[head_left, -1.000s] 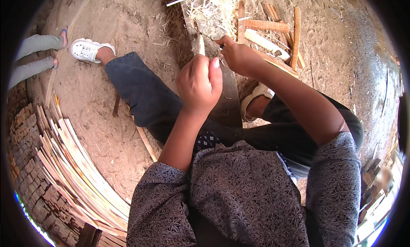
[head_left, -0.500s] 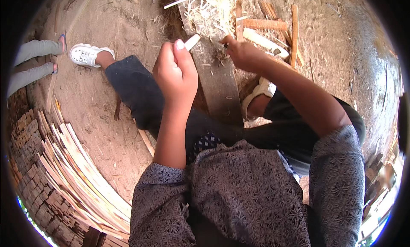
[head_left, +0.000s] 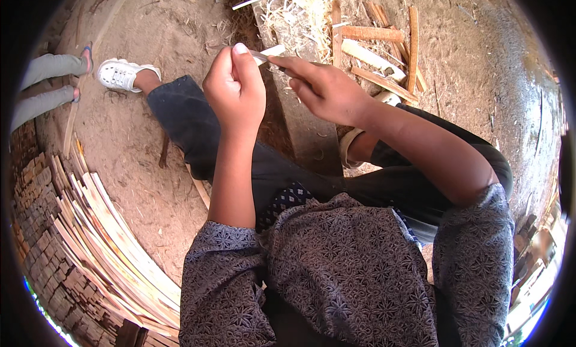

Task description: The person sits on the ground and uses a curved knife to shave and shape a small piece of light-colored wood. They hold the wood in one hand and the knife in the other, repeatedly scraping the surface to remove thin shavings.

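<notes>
My left hand is closed in a fist, thumb on top, round a pale strip of wood whose end sticks out to the right. My right hand grips a knife, its forefinger stretched along it. The dark blade lies against the strip close to my left thumb. Most of the handle is hidden inside my right fingers. Below both hands a worn wooden plank runs between my legs, its far end covered in curly shavings.
Several brown wooden strips and a pale round piece lie right of the plank. At the left, long strips rest beside stacked wood blocks. Another person's legs stand at the far left on the dirt floor.
My right hand with the knife has moved left and toward me, from the strip's far side up to my left hand. My left hand has shifted slightly left and away from me.
</notes>
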Demonstrator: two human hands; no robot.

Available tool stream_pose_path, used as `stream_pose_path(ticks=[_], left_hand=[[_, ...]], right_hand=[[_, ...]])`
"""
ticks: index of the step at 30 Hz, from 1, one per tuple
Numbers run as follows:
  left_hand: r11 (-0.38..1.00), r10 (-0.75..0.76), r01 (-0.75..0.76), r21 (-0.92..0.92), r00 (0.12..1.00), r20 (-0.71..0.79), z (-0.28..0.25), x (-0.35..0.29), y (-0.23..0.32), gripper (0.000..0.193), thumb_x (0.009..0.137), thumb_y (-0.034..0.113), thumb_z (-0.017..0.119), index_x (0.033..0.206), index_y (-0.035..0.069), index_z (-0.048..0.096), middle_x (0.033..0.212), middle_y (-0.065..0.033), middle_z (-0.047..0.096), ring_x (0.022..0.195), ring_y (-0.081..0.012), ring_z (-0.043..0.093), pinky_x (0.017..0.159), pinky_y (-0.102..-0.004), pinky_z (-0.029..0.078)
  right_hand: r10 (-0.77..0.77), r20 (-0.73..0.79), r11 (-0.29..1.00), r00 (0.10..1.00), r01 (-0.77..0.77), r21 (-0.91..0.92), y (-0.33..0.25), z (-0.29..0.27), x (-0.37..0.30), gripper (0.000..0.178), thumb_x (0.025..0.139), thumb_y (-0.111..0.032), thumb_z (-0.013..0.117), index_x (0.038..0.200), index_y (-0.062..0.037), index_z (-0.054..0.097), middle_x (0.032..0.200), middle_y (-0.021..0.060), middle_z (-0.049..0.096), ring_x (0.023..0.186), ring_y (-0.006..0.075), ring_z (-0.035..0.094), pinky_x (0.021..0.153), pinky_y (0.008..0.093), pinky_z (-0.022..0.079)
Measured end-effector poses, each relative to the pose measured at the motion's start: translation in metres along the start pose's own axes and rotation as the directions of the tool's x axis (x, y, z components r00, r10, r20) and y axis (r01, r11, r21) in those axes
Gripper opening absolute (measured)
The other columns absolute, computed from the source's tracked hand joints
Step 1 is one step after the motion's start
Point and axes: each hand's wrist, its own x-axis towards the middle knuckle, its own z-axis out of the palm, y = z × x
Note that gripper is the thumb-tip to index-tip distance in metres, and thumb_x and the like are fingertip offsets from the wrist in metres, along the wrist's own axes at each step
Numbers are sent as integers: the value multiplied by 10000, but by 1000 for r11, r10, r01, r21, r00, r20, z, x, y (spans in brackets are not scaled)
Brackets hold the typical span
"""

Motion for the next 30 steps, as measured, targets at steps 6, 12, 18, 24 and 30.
stream_pose_path(ticks=[6,12,18,24,30], left_hand=[[1000,8,-8,-1,999,-38,-6,2,-11,339,1056,134,558,752,-1,496,612,-7,444,587,-67,365,508,-294,311],[999,-22,23,-40,1000,8,-9,6,-5,389,1053,148,575,702,21,464,581,30,389,575,-39,321,496,-287,256],[985,134,-154,77,968,211,-19,-19,-14,366,1057,156,580,728,17,497,612,48,376,567,-39,335,500,-272,250],[926,306,-351,138,913,270,0,-50,-1,403,983,140,668,663,34,448,584,-85,423,464,-248,422,468,-384,319],[910,308,-359,208,921,238,8,-56,1,370,939,139,700,665,75,460,597,-91,484,516,-307,529,482,-429,404]], right_hand=[[290,-62,923,955,-297,-244,44,12,2,458,1087,-246,465,1545,-251,472,876,221,705,804,406,708,787,543,544],[209,-51,974,977,-212,-82,32,13,-3,419,1099,-286,458,1511,-223,505,891,215,714,827,404,716,777,495,554],[326,-40,942,945,-328,-76,52,3,-9,382,1092,-269,487,1458,-180,546,865,187,715,800,371,716,755,441,553],[189,4,970,982,-188,154,-4,-8,-43,334,1029,-187,580,1352,-106,562,841,206,699,826,403,712,754,485,549],[367,23,913,930,-365,184,-16,-10,-48,257,1030,-214,588,1242,-71,558,834,236,690,829,430,699,738,500,529]])
